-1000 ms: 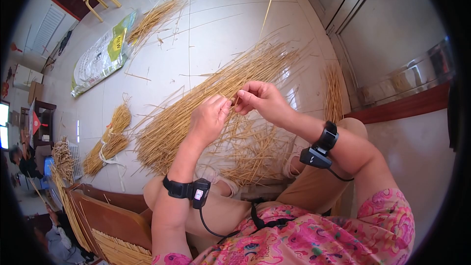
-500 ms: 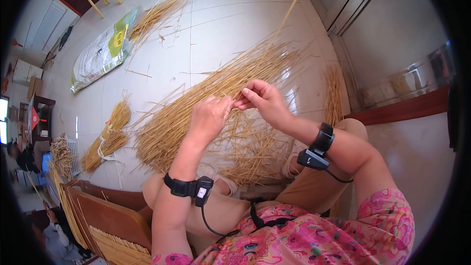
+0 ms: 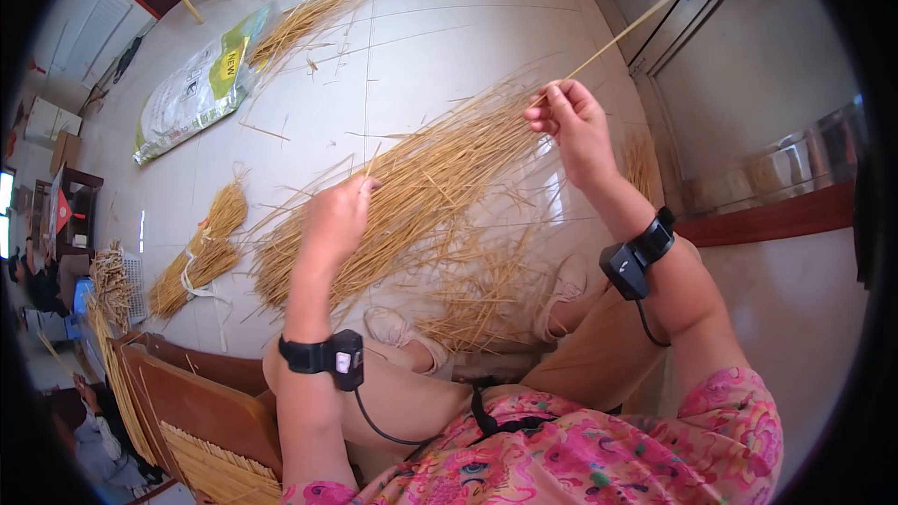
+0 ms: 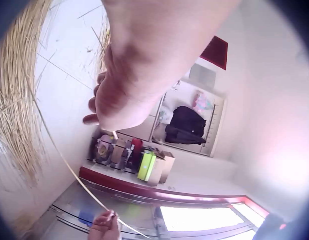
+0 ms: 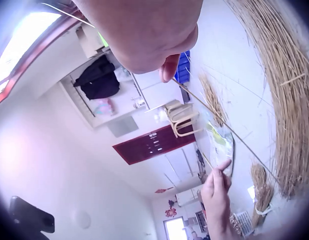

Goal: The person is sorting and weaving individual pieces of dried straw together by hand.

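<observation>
Beyond the near pile of straw, the right hand [image 3: 572,126] pinches one long straw [image 3: 625,33] between thumb and fingers. That stalk slants to the upper right; in the right wrist view the straw [image 5: 234,132] also runs from the right hand [image 5: 144,35] down toward the pile. Over the pile's left part, the left hand [image 3: 337,215] has thumb and index finger together on a short straw piece, whose tip [image 3: 373,161] sticks up. The right wrist view shows the left hand [image 5: 216,197] apart from the long straw. The large straw pile [image 3: 402,196] lies beneath both hands.
A tied straw bundle [image 3: 210,248] lies left of the pile, a printed sack [image 3: 196,98] farther back. A wooden chair [image 3: 210,402] stands at lower left, with a metal door [image 3: 748,65] at right. Shoes [image 3: 402,332] rest beside broken straw [image 3: 477,295].
The hands were close together over the pile and are now apart. The right hand has moved up and right with the long straw, the left hand to the left and slightly down.
</observation>
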A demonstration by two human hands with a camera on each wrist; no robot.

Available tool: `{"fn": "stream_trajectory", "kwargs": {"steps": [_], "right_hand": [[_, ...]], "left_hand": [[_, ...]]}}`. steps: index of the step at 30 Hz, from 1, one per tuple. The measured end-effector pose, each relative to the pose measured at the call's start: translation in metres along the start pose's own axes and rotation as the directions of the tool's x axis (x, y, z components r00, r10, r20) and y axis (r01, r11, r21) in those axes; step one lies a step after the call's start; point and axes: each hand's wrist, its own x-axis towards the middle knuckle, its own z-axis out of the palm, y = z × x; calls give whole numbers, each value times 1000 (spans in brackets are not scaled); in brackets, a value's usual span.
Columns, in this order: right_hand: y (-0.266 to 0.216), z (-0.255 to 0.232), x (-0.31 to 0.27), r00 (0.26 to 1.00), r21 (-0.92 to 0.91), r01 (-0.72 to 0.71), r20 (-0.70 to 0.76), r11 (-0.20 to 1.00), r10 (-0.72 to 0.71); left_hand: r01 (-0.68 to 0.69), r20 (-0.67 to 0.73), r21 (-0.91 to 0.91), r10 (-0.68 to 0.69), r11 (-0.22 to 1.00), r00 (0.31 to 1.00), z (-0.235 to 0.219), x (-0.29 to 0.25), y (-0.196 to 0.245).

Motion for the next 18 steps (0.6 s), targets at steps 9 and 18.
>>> {"fn": "stream_trajectory", "kwargs": {"steps": [9,18], "right_hand": [[-31,-24,24,957,-179,198,-177,964,-230],[-35,-41,32,961,-92,134,-232,987,-152]], "left_hand": [[-303,376,-310,409,901,832,56,-44,27],[68,-185,-144,-94,987,978,7,3,-2]]}}
